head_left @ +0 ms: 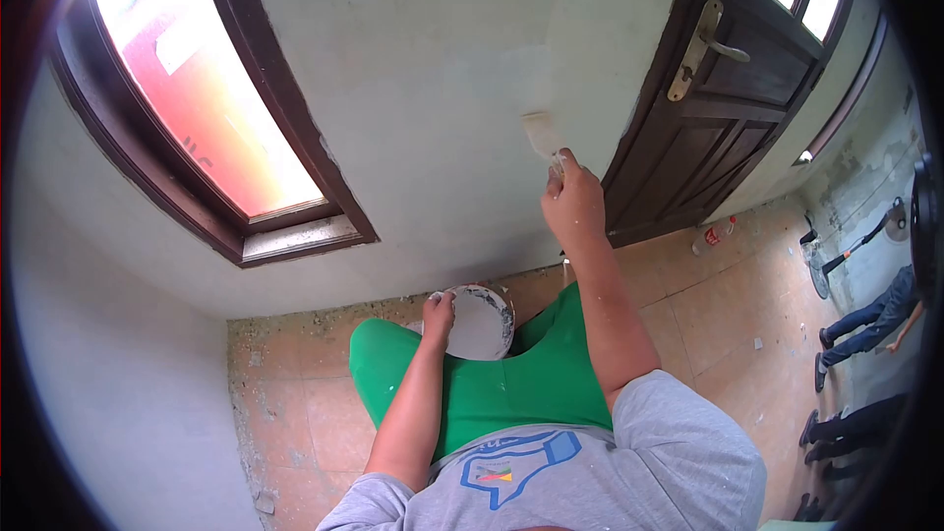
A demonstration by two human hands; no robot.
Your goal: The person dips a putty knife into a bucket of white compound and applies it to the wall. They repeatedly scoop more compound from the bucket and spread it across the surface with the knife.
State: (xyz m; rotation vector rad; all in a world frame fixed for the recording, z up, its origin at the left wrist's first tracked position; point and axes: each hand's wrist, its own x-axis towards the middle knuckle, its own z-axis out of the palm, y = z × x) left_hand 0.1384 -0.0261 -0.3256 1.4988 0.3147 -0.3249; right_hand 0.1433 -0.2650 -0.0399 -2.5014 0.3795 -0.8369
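My right hand point(574, 199) is raised to the pale wall point(462, 69), its fingers closed round the handle of a flat paintbrush point(540, 134). The brush's broad whitish end lies against the wall, left of the door frame. Lower down, my left hand point(439, 317) is closed at the left rim of a round bucket point(510, 315). White paint point(476, 326) shows inside it, and dark smears mark its inner wall. The bucket stands on the floor between my knees, close to the foot of the wall.
A dark wooden window frame point(285, 88) is at left, a dark panelled door point(688, 157) at right. By the wall past the door stands a plastic bottle point(714, 235). Farther right are a long-handled tool point(854, 248) and people's legs point(870, 313). Flecks dot the tiled floor point(708, 324).
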